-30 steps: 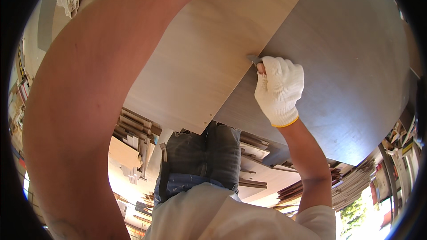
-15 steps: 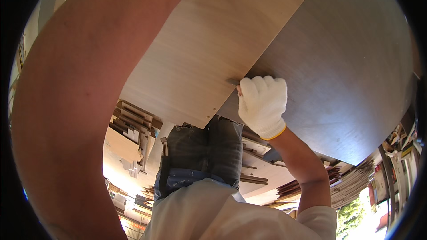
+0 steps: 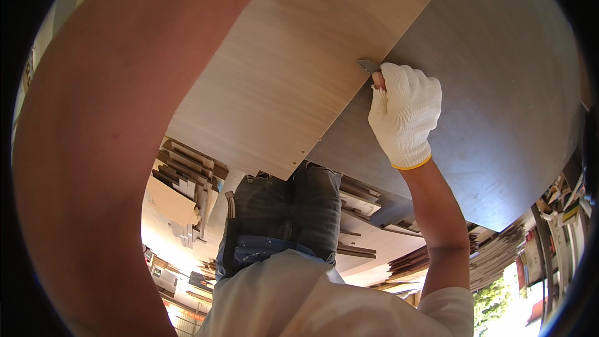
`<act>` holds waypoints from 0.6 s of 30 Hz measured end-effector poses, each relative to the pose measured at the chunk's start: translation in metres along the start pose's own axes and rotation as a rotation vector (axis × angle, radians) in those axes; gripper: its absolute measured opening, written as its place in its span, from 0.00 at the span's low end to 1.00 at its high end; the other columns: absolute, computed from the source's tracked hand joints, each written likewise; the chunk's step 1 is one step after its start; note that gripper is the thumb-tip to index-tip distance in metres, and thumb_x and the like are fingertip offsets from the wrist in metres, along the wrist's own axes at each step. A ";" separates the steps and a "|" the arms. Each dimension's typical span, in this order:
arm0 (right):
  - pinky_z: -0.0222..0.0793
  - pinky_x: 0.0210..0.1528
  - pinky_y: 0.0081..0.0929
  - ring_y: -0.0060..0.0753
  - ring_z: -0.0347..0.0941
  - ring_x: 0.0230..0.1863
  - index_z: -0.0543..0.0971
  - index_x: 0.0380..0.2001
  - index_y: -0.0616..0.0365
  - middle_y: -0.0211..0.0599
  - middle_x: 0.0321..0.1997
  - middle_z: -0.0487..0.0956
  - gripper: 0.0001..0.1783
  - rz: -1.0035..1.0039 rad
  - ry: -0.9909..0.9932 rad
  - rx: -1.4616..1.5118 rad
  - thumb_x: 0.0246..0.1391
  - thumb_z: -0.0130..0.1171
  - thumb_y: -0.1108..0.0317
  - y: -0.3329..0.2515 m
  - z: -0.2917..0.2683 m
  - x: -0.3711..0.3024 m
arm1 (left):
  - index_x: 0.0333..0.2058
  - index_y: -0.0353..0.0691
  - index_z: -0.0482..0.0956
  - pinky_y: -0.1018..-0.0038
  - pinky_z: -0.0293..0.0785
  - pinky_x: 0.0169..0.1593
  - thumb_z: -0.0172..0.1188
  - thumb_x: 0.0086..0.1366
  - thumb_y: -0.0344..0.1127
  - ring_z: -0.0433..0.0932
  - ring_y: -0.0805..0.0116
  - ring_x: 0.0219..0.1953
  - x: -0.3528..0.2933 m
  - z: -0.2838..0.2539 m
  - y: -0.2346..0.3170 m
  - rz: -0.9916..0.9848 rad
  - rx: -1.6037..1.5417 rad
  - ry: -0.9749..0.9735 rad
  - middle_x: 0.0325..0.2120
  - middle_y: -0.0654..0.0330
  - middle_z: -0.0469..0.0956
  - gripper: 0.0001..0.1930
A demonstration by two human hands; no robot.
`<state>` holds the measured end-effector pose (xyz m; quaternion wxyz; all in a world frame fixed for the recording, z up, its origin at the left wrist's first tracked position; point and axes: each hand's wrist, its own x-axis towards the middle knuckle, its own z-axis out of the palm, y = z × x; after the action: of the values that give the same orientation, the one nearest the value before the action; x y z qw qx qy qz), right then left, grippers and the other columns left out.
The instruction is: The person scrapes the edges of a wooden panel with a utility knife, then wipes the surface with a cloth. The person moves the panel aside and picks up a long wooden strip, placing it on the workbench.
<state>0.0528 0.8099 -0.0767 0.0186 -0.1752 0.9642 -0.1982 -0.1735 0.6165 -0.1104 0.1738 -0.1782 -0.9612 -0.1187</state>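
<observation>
My right hand [image 3: 407, 112], in a white knit glove with a yellow cuff edge, is closed around a small tool with a grey metal blade [image 3: 368, 65]. Its handle is hidden in the fist, and a bare thumb tip pokes out of the glove. The blade lies at the long edge of a pale wooden panel [image 3: 281, 75], its tip over the panel's face. Beneath the fist spreads a larger, darker smooth board [image 3: 493, 100]. My left arm [image 3: 100, 150] crosses the left side and leaves past the top edge, so that hand cannot be seen.
Small holes or marks dot the pale panel near its close corner. Stacked wood offcuts [image 3: 184, 181] lie low on the left, and more strips [image 3: 499, 259] are piled at the right. My legs in dark trousers [image 3: 281, 212] stand right against the panel's near corner.
My right hand has slid up and to the right along the pale panel's edge, carrying the blade farther from my body. More of the blade shows now. My left arm has hardly moved.
</observation>
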 end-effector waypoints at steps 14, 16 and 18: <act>0.55 0.27 0.40 0.40 0.68 0.21 0.74 0.23 0.48 0.28 0.18 0.68 0.11 -0.102 -0.048 0.021 0.49 0.69 0.67 0.001 0.000 -0.007 | 0.59 0.32 0.76 0.54 0.63 0.70 0.53 0.68 0.46 0.69 0.48 0.66 -0.001 0.000 0.000 -0.003 0.018 0.007 0.59 0.46 0.75 0.27; 0.56 0.27 0.40 0.40 0.69 0.22 0.74 0.23 0.48 0.28 0.18 0.69 0.11 -0.057 0.024 -0.025 0.49 0.69 0.67 0.008 0.002 -0.001 | 0.59 0.32 0.76 0.55 0.63 0.70 0.53 0.68 0.46 0.69 0.48 0.66 0.001 -0.001 0.000 -0.009 0.021 -0.012 0.60 0.46 0.75 0.28; 0.56 0.28 0.40 0.39 0.69 0.22 0.74 0.23 0.48 0.29 0.18 0.69 0.11 -0.065 -0.043 -0.016 0.49 0.69 0.66 0.002 -0.001 -0.001 | 0.59 0.32 0.75 0.55 0.62 0.71 0.53 0.68 0.46 0.69 0.49 0.66 -0.001 0.001 -0.002 -0.001 0.012 0.007 0.60 0.47 0.75 0.28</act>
<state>0.0527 0.8128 -0.0767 0.0314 -0.2110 0.9588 -0.1874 -0.1735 0.6150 -0.1118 0.1784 -0.1763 -0.9614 -0.1135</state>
